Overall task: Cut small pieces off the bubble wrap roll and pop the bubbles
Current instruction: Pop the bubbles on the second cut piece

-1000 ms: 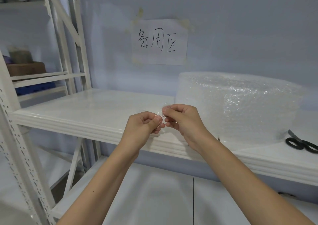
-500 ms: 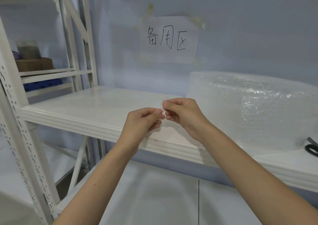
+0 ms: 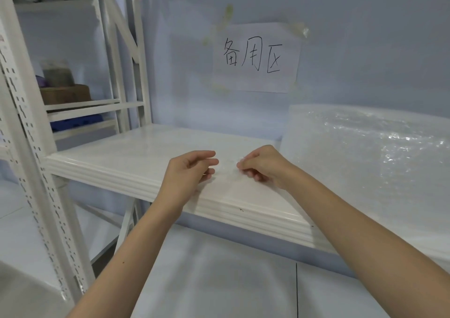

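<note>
the bubble wrap roll (image 3: 379, 162) runs off the right edge, and the clear piece (image 3: 229, 169) between the hands is too faint to make out
</note>
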The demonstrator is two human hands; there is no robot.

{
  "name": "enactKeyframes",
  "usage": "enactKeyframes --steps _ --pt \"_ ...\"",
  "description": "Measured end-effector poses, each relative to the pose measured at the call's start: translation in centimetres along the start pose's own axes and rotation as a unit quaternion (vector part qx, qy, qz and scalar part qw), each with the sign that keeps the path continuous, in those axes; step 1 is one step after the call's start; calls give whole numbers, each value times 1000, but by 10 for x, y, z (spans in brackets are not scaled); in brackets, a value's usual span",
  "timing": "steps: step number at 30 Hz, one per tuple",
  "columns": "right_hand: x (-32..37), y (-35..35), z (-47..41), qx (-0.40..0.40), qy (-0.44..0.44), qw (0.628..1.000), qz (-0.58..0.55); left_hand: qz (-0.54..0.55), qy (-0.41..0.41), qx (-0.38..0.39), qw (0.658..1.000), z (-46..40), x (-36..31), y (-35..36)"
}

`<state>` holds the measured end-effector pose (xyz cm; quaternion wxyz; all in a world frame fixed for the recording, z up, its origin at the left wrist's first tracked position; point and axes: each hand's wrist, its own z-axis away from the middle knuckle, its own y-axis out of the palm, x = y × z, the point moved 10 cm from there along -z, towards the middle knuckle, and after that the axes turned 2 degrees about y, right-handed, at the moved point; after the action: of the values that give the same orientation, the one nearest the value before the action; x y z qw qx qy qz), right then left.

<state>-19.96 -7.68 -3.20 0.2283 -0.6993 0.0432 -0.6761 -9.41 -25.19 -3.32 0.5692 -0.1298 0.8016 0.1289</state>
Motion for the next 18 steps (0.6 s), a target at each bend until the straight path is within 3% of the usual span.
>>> enactKeyframes --steps 8,18 --pt "-3 -2 -19 -9 4 998 61 10 0 8 1000 -6 1 -2" --pt "-6 -15 -30 -58 -31 997 36 -3 -10 19 1000 -10 3 2"
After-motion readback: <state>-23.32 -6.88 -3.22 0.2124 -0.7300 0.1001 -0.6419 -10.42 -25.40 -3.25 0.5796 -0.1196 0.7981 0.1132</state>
